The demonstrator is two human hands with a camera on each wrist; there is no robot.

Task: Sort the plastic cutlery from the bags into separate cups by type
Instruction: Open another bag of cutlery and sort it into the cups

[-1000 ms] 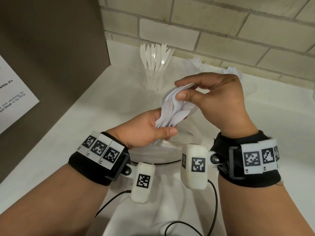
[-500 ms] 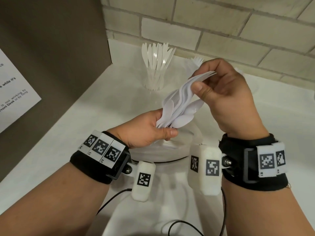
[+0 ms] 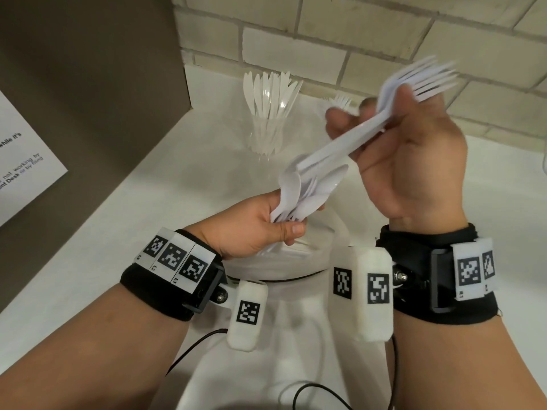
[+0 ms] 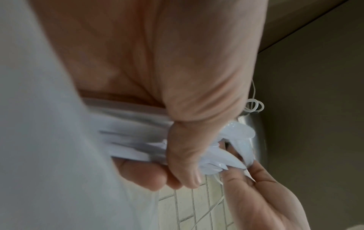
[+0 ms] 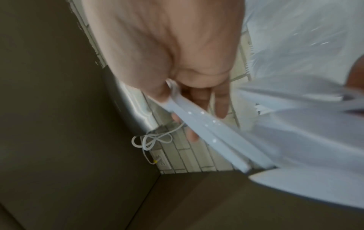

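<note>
My right hand [image 3: 393,134] grips a bundle of white plastic forks [image 3: 420,79] by the handles, tines pointing up and right; the handles [image 5: 212,133] run past its fingers in the right wrist view. My left hand [image 3: 266,226] holds a bunch of white spoons [image 3: 307,190] by their handles, bowls up, just below the fork handles. The left wrist view shows the same spoon bunch [image 4: 138,140] under my thumb. A clear cup of white knives [image 3: 268,113] stands at the back of the counter. A second cup with forks [image 3: 337,103] shows behind my right hand.
A white counter [image 3: 124,220] meets a tiled wall [image 3: 325,39] at the back and a brown panel [image 3: 88,84] on the left with a paper notice [image 3: 20,161]. A clear plastic bag [image 3: 296,258] with cutlery lies under my hands. Black cables [image 3: 189,350] run near my wrists.
My right hand has pulled the forks up and to the right, out of the bunch in my left hand. The left hand has stayed in place with the spoons.
</note>
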